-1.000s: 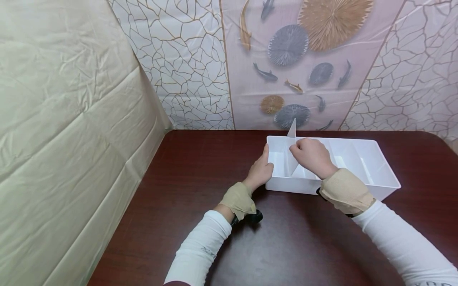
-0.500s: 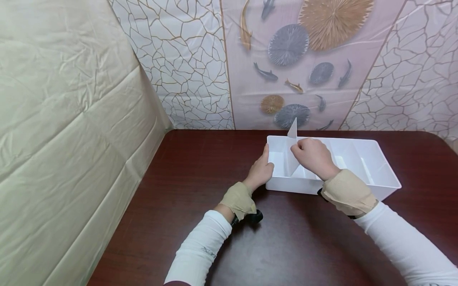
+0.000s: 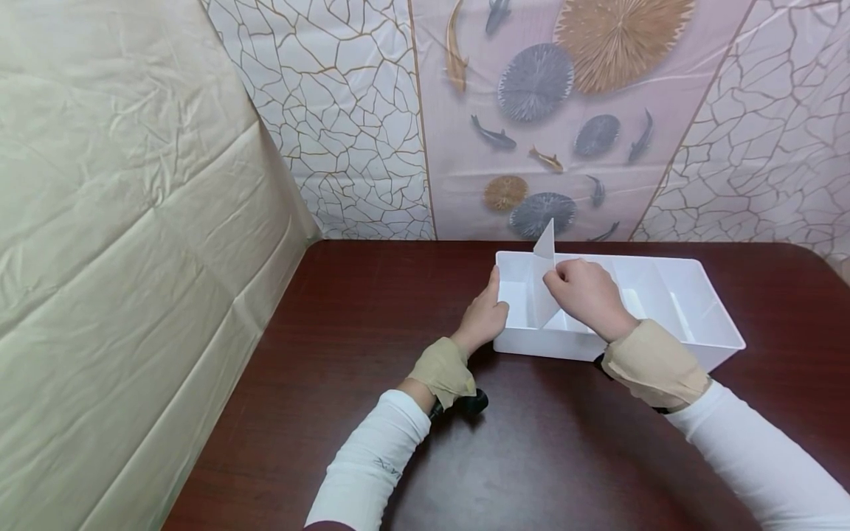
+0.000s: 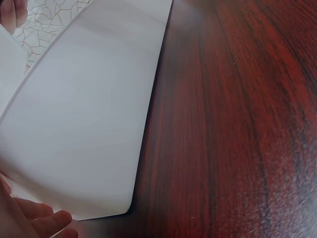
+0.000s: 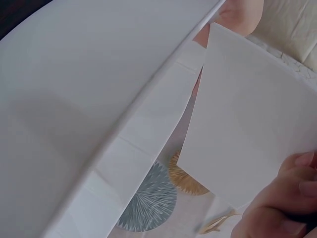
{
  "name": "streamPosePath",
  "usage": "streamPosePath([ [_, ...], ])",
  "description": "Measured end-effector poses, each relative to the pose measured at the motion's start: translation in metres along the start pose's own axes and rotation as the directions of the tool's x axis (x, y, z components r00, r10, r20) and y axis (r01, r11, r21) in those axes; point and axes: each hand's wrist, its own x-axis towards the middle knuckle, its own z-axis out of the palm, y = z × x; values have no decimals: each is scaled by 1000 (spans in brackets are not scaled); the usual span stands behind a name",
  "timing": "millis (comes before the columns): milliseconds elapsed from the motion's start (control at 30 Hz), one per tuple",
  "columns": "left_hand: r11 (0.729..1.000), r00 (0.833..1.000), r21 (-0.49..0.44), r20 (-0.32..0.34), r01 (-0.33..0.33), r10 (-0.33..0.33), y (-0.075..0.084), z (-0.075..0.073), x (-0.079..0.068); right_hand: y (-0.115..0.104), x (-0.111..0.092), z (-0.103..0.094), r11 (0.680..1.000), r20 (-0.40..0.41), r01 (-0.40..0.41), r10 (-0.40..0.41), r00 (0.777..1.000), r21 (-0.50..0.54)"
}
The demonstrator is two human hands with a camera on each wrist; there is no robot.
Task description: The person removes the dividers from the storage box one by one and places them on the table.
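Observation:
A long white plastic tray (image 3: 531,344) with upright partitions stands near the back of the table. My left hand (image 3: 481,317) grips its left end, with a finger stretched along the outer wall and the thumb at the rim. In the left wrist view, several fingers (image 4: 48,220) lie against that end. My right hand (image 3: 587,291) pinches the right edge of a thin white divider (image 3: 544,276). The divider slants across the tray's left part, its far top corner rising above the back rim. In the right wrist view, curled fingers (image 5: 292,198) hold the divider beside the tray wall.
The dark red-brown table (image 3: 372,310) extends in front and to both sides. Behind it hangs a patterned sheet (image 3: 365,125) printed with fish and round shapes. A cream cloth (image 3: 133,258) covers the left side. Black wrist camera (image 3: 473,402) sits under the left wrist.
My right hand has shifted slightly right and toward me, and the divider's raised corner has moved a little right with it. The left hand and the tray have stayed in place.

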Motion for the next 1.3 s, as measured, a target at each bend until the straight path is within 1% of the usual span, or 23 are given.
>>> streamPosePath([
  [300, 1000, 1000, -13, 13, 7, -7, 1, -1, -1, -1, -5, -1, 1000, -8, 8, -8, 1000, 27],
  [600, 1000, 1000, -17, 5, -6, 6, 0, -1, 0, -3, -11, -4, 998, -24, 25, -23, 999, 50],
  [667, 1000, 1000, -16, 6, -4, 4, 0, 0, 1, -3, -13, -3, 998, -27, 27, -25, 999, 51],
  [900, 999, 999, 21, -14, -31, 32, 0, 1, 1, -3, -17, -2, 999, -30, 27, -25, 999, 43],
  [1300, 999, 999, 18, -8, -33, 33, -1, 0, 1, -3, -25, -3, 998, -24, 41, -40, 999, 57],
])
